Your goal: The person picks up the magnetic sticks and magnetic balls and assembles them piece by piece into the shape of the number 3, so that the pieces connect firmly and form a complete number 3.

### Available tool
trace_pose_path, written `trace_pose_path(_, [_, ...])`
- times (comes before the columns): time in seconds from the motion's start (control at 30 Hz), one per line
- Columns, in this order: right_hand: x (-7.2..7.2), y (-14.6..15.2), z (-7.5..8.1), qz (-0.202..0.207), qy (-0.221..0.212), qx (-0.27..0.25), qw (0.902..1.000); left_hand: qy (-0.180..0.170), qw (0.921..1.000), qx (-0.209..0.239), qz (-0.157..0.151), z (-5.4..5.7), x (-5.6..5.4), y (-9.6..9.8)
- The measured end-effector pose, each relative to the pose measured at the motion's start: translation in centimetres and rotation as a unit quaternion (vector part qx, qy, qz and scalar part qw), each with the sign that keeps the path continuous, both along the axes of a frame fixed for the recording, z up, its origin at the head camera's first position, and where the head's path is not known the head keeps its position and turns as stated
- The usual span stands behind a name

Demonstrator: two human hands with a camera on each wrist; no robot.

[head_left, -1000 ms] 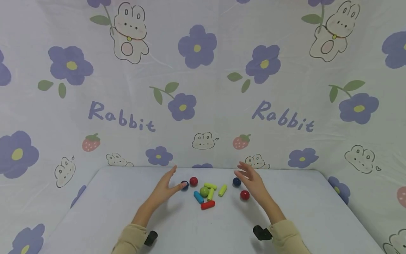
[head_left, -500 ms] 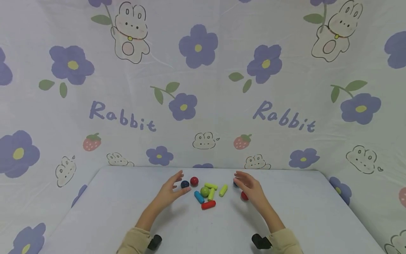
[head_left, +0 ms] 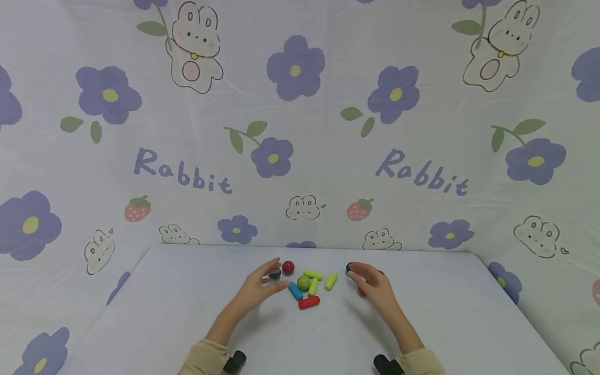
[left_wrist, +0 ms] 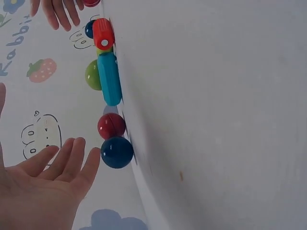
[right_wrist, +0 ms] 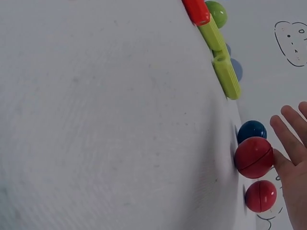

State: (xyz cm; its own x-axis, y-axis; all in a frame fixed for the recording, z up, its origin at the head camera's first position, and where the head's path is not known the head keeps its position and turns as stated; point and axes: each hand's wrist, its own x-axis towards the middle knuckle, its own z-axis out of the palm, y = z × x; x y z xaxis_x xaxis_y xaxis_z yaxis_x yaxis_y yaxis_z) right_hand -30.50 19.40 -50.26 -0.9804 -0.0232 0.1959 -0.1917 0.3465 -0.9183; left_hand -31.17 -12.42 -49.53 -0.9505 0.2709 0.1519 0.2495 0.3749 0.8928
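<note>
My left hand (head_left: 257,286), fingers spread and slightly bent, is beside a dark blue ball (left_wrist: 117,152), covering part of it in the head view. A red ball (left_wrist: 111,125) lies against that one. My right hand (head_left: 375,284) holds nothing, its fingers loosely curved above another dark blue ball (right_wrist: 252,131) and a red ball (right_wrist: 254,157). In the right wrist view the right thumb reaches that red ball's edge. A second red ball (right_wrist: 260,196) lies close by, mostly hidden behind the hand in the head view.
Between the hands lie a green ball (head_left: 303,283), a blue stick (head_left: 295,291), a red stick (head_left: 309,302) and several yellow-green sticks (head_left: 330,281). The white table (head_left: 309,344) ends at a rabbit-and-flower patterned backdrop (head_left: 319,130). Black wrist cameras (head_left: 235,361) sit below both hands.
My left hand has moved right and lower, its thumb passing the dark blue ball. The right hand has dropped lower over its balls, covering more of them. The sticks lie as before.
</note>
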Motion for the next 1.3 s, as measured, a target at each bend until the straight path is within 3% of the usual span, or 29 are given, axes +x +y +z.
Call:
trace_pose_path(0.37, [0.3, 0.6, -0.9, -0.020, 0.008, 0.006, 0.9997, 0.005, 0.9988, 0.022, -0.043, -0.2, 0.6, 0.7])
trace_pose_path(0.97, [0.3, 1.2, -2.5, -0.050, -0.035, 0.023, 0.9979, -0.012, 0.9967, 0.040, -0.070, -1.1, 1.0, 1.7])
trace_pose_path(1.3, [0.6, 1.7, -3.4, -0.038, -0.024, 0.018, 0.9988, 0.010, 0.9948, 0.055, -0.086, -2.0, 0.9, 2.1])
